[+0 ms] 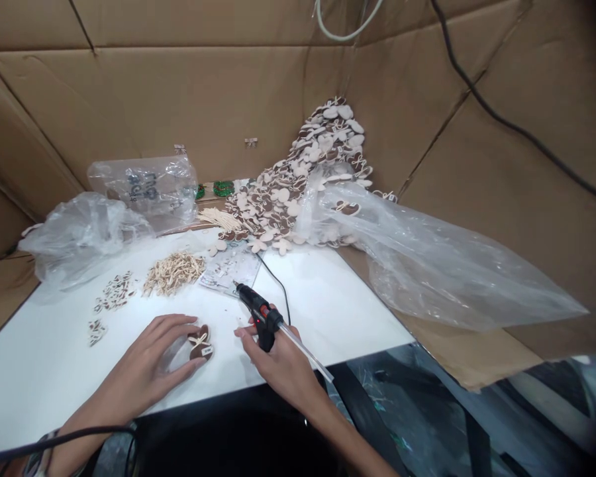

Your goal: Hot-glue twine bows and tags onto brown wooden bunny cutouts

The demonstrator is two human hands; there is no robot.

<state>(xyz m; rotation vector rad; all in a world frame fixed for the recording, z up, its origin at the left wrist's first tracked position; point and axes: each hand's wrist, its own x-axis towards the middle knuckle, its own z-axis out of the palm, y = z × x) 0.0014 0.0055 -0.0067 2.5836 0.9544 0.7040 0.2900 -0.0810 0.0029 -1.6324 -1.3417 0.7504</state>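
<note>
On the white table point(328, 298) near its front edge lies a small brown felt piece point(199, 350) with a cream bow and a small white label. My left hand point(153, 358) curves around its left side, with the thumb and fingers at its lower and upper edges. To the right, my right hand point(278, 358) is wrapped round the handle of a black glue gun point(261, 315), whose nozzle points up and left. A clear glue stick point(308, 354) sticks out of the gun's rear.
Cream bows point(175, 273) are heaped behind my left hand, with small labels point(113, 293) to their left. A tall pile of brown and cream pieces point(278, 192) stands at the back. Plastic bags point(447, 255) lie right and left point(89, 232). A cable trails from the gun.
</note>
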